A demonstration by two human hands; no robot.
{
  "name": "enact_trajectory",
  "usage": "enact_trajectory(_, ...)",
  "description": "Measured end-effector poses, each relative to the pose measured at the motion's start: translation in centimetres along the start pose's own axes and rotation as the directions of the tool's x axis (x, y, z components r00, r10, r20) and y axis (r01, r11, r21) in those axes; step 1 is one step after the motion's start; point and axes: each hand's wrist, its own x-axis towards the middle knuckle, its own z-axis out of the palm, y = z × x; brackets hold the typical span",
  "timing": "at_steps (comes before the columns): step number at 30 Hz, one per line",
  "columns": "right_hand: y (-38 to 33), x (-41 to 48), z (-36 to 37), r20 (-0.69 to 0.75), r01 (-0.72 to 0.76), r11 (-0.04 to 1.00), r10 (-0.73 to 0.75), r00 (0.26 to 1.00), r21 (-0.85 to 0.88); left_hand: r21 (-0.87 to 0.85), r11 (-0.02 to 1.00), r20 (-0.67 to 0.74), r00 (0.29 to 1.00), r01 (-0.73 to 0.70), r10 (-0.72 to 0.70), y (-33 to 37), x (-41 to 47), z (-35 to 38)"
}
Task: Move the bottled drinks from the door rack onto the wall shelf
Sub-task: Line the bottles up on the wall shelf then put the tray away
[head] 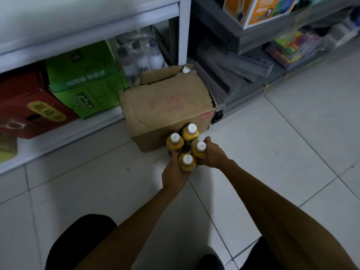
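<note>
A: Where are the bottles?

B: Four of them, yellow with white caps, upright and bunched tight together, low in front of the person and just before a brown box. I cannot tell whether they stand on the floor or hang above it.

A: And the hands?

B: Both are gripping. The left hand curls round the near side of the bunch, its fingers on the nearest and the left bottle. The right hand wraps the right bottle, thumb raised beside the far one.

A: What about the box?

B: Worn cardboard with red print, top flaps partly open, a white cap showing at its back corner. It sits on the pale tiles, against the foot of a white shelf.

A: What is on that shelf?

B: A green carton beside a red carton, and clear bottles with dark caps behind the box.

A: And to the right?

B: A grey rack holding an orange carton above and colourful books below, blurred.
</note>
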Motion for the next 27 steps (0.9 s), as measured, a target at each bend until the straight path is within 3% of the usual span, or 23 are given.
enact_trajectory(4, 0.3, 0.0, 0.2, -0.004, 0.004, 0.999, -0.004, 1.0, 0.049, -0.138, 0.99, 0.082, 0.997, -0.002, 0.014, 0.9, 0.2, -4.7)
enact_trajectory(7, 0.2, 0.5, 0.4, -0.017, 0.041, 0.998, -0.04, 0.999, 0.05, -0.334, 0.94, 0.053, 0.995, -0.066, 0.088, 1.8, -0.2, -9.2)
enact_trajectory(12, -0.5, 0.8, 0.7, -0.045, 0.023, 0.996, -0.019, 0.999, 0.088, -0.703, 0.708, 0.052, 0.988, -0.068, 0.146, 3.1, -0.9, -13.8)
enact_trajectory(14, -0.9, 0.5, 1.1, -0.054, -0.002, 0.992, 0.009, 0.998, 0.125, -0.773, 0.628, 0.022, 0.984, -0.095, 0.176, 3.2, -0.7, -14.7)
enact_trajectory(17, -2.4, -0.2, 0.5, -0.064, -0.066, 0.972, 0.083, 0.994, 0.227, -0.803, 0.586, -0.013, 0.987, -0.106, 0.161, 3.6, -0.4, -15.6)
enact_trajectory(21, -4.9, -2.3, -3.3, 0.007, 0.007, 0.806, -0.014, 1.0, 0.591, -0.847, 0.531, -0.019, 0.999, -0.03, 0.026, 4.8, -0.3, -16.0)
enact_trajectory(27, -7.0, -6.1, -8.7, 0.082, 0.002, 0.599, -0.113, 0.99, 0.8, -0.876, 0.482, 0.031, 0.999, 0.033, -0.013, 5.1, 0.0, -15.8)
